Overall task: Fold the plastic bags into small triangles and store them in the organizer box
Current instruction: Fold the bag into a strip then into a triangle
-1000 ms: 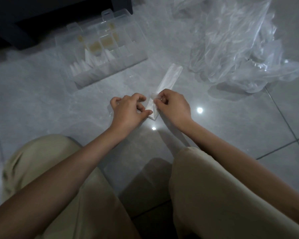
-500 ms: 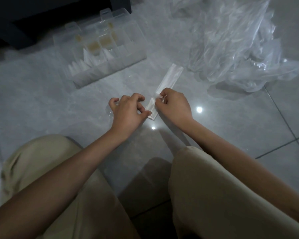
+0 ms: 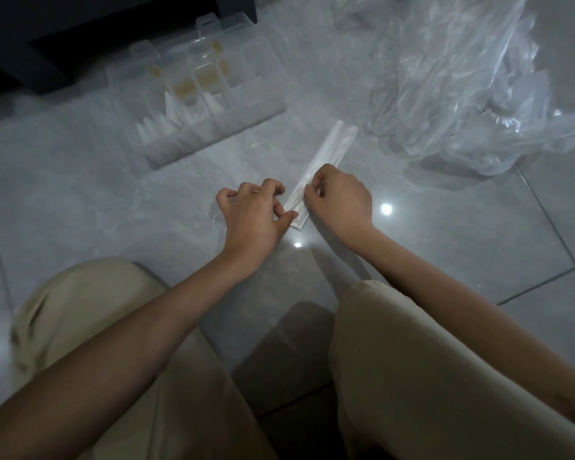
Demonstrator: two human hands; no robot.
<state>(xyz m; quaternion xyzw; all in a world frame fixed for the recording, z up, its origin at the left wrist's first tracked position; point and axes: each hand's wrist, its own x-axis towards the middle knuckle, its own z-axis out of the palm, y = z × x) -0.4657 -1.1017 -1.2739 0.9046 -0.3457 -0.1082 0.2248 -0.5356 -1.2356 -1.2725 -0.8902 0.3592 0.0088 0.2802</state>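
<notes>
The left hand [image 3: 253,219] and right hand [image 3: 341,200] each pinched the strip's [image 3: 327,152] near end; creasing the first corner flat, edges aligned, seemed best.

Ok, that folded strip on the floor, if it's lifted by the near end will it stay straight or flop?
Probably flops: the strip is thin clear film, like the crumpled bags beside it. Likely light, so it may slide on the glossy floor. The left hand and right hand hold its near end; folds may spring open.
</notes>
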